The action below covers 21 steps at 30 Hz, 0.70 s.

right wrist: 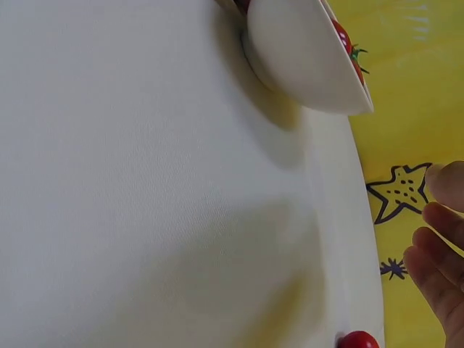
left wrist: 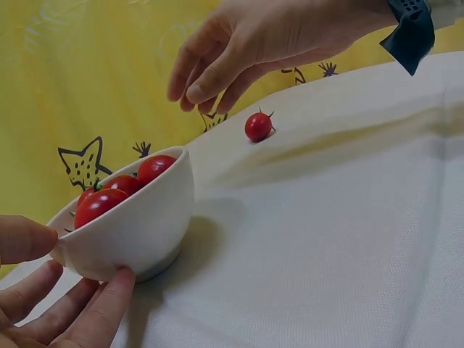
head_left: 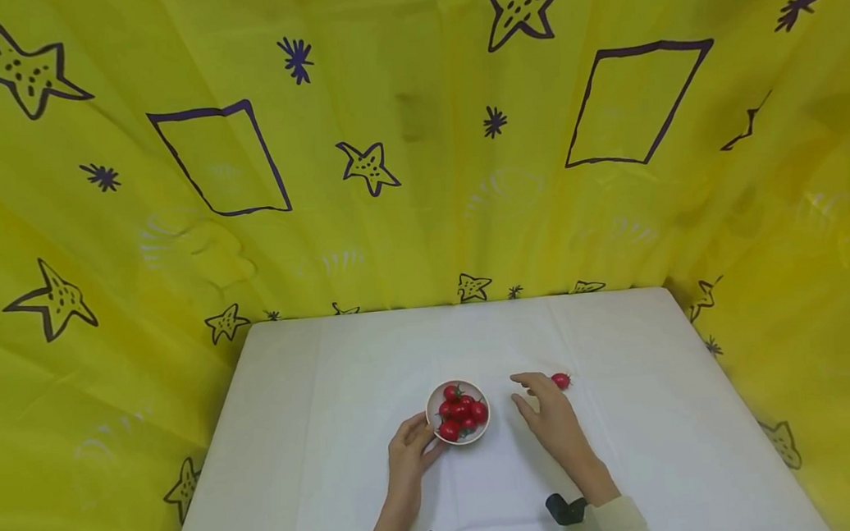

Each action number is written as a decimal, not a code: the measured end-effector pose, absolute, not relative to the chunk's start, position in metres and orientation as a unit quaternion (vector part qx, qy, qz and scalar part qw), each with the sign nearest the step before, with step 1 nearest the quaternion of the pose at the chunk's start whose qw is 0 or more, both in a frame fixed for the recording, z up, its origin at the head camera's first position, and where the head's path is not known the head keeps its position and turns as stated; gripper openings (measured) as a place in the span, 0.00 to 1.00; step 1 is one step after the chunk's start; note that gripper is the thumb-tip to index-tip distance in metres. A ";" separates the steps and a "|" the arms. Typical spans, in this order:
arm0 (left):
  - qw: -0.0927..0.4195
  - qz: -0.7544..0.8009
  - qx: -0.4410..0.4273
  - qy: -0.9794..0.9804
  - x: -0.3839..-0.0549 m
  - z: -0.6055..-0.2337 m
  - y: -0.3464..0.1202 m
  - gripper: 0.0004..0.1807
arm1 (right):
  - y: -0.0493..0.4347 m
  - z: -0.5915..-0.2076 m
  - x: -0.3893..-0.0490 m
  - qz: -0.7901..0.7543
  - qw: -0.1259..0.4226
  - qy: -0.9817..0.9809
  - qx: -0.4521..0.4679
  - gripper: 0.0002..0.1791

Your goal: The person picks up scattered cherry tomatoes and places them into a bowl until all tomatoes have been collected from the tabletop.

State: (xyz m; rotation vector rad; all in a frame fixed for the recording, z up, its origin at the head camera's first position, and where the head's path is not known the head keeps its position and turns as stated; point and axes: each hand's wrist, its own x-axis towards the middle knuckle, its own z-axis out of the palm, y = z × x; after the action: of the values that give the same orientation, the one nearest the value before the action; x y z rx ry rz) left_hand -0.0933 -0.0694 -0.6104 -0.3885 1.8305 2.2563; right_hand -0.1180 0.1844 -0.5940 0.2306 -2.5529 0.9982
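Note:
A small white bowl (head_left: 443, 441) (left wrist: 145, 235) (right wrist: 297, 61) stands on the white table, holding several red cherry tomatoes (head_left: 459, 410) (left wrist: 100, 206) with green stems. My left hand (head_left: 407, 464) (left wrist: 69, 315) holds the bowl at its left side, thumb at the rim and fingertips against the outer wall. To the right, my right hand (head_left: 561, 433) (left wrist: 254, 43) (right wrist: 442, 254) hovers above the table with its fingers slightly bent and nothing between them. One loose cherry tomato (head_left: 561, 381) (left wrist: 258, 127) (right wrist: 359, 340) lies on the table just beyond that hand.
White cloth covers the table (head_left: 343, 370). Yellow curtains (head_left: 423, 241) printed with dark stars and frames hang behind the table and along both sides. A dark strap device sits on each wrist, beside pale sleeves (head_left: 621, 523).

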 end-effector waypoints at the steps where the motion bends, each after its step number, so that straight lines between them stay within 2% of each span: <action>1: 0.105 0.765 -0.132 0.621 -0.094 -0.610 -0.069 0.26 | 0.187 -0.594 -0.119 0.352 0.197 -0.911 0.082 0.20; 15: 0.110 0.769 -0.142 0.613 -0.096 -0.609 -0.070 0.26 | 0.225 -0.596 -0.127 0.315 0.226 -0.921 0.048 0.21; 21: 0.113 0.769 -0.144 0.613 -0.095 -0.609 -0.069 0.26 | 0.236 -0.603 -0.128 0.316 0.218 -0.923 0.030 0.21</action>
State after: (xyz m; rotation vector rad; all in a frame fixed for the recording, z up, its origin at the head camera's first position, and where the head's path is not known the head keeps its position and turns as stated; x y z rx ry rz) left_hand -0.0954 -0.0692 -0.6092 -0.4212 1.7986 2.2560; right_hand -0.1282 0.2355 -0.6031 0.0829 -2.5555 0.8764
